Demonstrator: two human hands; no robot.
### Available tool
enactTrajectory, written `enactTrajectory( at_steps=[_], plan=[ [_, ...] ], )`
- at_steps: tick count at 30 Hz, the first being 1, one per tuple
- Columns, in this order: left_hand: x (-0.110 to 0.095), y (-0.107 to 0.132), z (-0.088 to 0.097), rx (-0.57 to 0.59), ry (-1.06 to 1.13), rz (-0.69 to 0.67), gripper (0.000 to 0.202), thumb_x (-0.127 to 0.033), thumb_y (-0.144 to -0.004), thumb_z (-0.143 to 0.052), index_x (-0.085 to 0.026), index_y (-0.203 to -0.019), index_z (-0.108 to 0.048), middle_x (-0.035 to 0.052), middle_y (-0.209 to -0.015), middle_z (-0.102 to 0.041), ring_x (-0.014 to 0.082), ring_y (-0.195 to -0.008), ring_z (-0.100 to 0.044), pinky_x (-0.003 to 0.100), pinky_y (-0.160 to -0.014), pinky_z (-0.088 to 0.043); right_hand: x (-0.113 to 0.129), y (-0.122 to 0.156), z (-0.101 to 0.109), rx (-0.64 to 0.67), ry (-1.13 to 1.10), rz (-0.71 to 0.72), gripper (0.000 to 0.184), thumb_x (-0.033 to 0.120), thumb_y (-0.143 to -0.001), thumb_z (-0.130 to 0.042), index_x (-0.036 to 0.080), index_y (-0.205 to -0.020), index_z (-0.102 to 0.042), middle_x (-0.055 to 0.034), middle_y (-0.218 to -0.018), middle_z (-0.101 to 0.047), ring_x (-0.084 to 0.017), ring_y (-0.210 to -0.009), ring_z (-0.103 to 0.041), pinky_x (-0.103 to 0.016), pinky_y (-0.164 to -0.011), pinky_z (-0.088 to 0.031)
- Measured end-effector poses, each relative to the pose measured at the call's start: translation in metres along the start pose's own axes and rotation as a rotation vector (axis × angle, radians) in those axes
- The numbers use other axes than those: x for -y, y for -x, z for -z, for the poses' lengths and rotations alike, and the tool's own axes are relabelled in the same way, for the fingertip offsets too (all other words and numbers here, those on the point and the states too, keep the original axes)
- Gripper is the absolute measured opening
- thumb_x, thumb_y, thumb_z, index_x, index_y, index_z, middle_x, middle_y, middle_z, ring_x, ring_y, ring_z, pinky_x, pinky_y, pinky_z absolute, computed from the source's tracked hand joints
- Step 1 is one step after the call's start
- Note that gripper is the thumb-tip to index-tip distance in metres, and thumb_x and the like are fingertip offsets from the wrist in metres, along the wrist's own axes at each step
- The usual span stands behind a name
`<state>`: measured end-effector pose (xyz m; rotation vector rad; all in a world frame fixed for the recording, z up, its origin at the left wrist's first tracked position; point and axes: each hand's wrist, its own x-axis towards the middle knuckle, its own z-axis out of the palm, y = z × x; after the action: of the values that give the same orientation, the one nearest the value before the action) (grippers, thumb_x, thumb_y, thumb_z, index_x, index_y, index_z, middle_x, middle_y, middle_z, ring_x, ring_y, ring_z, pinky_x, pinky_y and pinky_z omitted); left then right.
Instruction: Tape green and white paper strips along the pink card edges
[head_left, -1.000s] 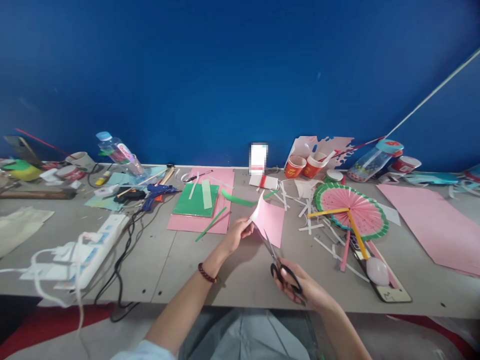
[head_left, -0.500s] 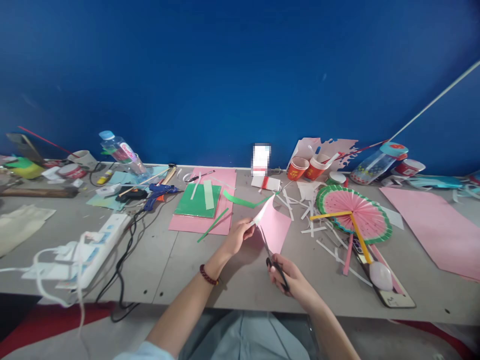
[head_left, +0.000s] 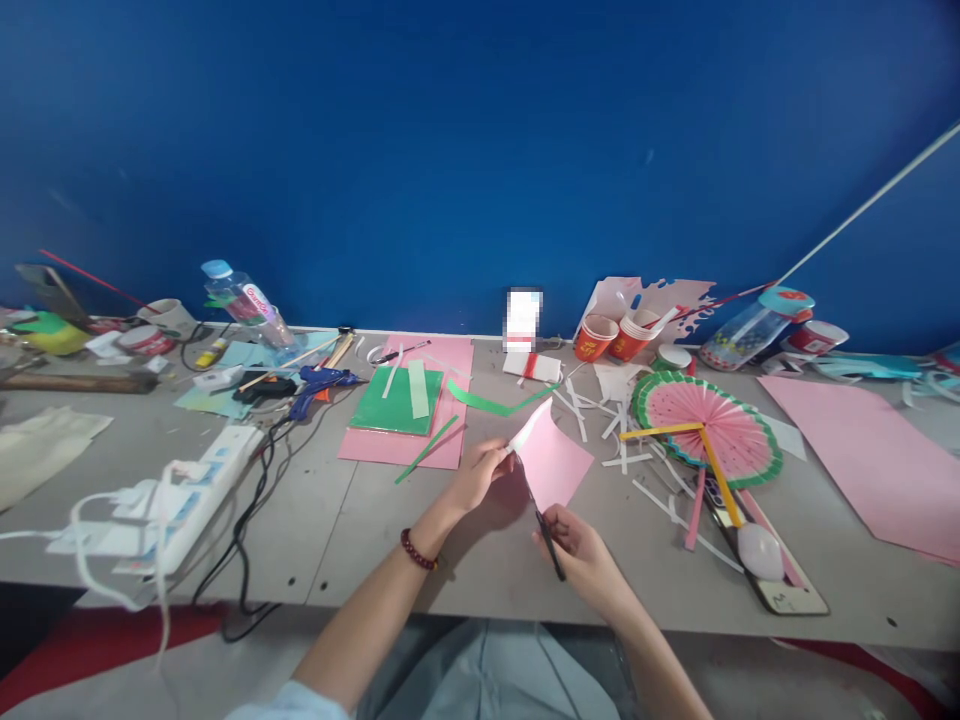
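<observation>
1. Pink paper [head_left: 556, 465] is slanting over the grey worktop [head_left: 360, 510], between the two hands; its raised left edge is curling and showing white. Whether a lower corner is touching the worktop, I cannot tell.
2. Another, larger pink sheet [head_left: 862, 460] is lying at the far right, well apart from the hands.
3. A watermelon-patterned fan [head_left: 739, 430] is lying spread to the right, one of its yellow sticks reaching down over a phone [head_left: 795, 598].
4. A green paper pack [head_left: 371, 408] is lying to the left, on a pink backing sheet [head_left: 450, 450].
5. The left hand [head_left: 480, 472] is pinching the paper's left corner; its grip is holding tight, fingers together.
6. The right hand [head_left: 574, 550] is wrapping its grip around the black handles of the scissors [head_left: 550, 550].
7. Those scissors are meeting the paper's near left edge; how far apart the blades are standing is too small to tell.
8. A green strip [head_left: 480, 402] is lying beyond the paper, and white scraps [head_left: 576, 410] are lying scattered towards the fan.
</observation>
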<state>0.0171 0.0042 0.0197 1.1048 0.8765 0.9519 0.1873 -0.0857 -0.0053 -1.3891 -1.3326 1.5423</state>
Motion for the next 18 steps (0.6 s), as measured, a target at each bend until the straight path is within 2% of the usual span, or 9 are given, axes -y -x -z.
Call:
enactTrajectory(
  at_steps=[3,7,10,18],
  plan=[
    [0.002,0.001,0.002,-0.006,-0.030,-0.003,0.031,-0.044,-0.077,-0.055,-0.016,-0.064,-0.051,-0.0029,-0.060,-0.043,0.0096,-0.059,-0.040,0.022,-0.055,-0.035,0.000,-0.001,0.003,-0.001,0.003,0.002,0.036,0.048,-0.072,-0.069,0.020,-0.069,-0.045,0.0056,-0.058,-0.036,-0.009,-0.055,-0.033,-0.022,-0.049,-0.026],
    [0.003,0.001,0.006,-0.015,-0.150,-0.038,0.037,-0.045,-0.077,-0.055,-0.018,-0.057,-0.041,-0.0054,-0.054,-0.030,0.0076,-0.051,-0.029,0.022,-0.048,-0.024,-0.002,-0.003,0.011,0.041,-0.048,-0.036,0.039,0.050,-0.069,-0.069,0.020,-0.066,-0.045,0.0063,-0.055,-0.038,-0.008,-0.050,-0.031,-0.021,-0.047,-0.024],
    [0.000,0.003,0.008,0.011,-0.210,-0.072,0.035,-0.041,-0.079,-0.052,-0.018,-0.056,-0.039,-0.0054,-0.054,-0.028,0.0073,-0.050,-0.024,0.023,-0.048,-0.020,-0.002,-0.005,0.015,0.054,-0.077,-0.067,0.039,0.050,-0.068,-0.070,0.020,-0.066,-0.045,0.0061,-0.054,-0.041,-0.007,-0.048,-0.032,-0.021,-0.046,-0.025],
    [-0.012,0.005,0.008,0.034,-0.351,-0.188,0.031,-0.033,-0.081,-0.047,-0.018,-0.055,-0.038,-0.0050,-0.051,-0.030,0.0084,-0.050,-0.027,0.026,-0.050,-0.019,0.009,-0.006,0.018,0.063,-0.097,-0.097,0.039,0.048,-0.064,-0.072,0.019,-0.066,-0.047,0.0065,-0.052,-0.042,-0.006,-0.047,-0.034,-0.020,-0.044,-0.024]
  ],
)
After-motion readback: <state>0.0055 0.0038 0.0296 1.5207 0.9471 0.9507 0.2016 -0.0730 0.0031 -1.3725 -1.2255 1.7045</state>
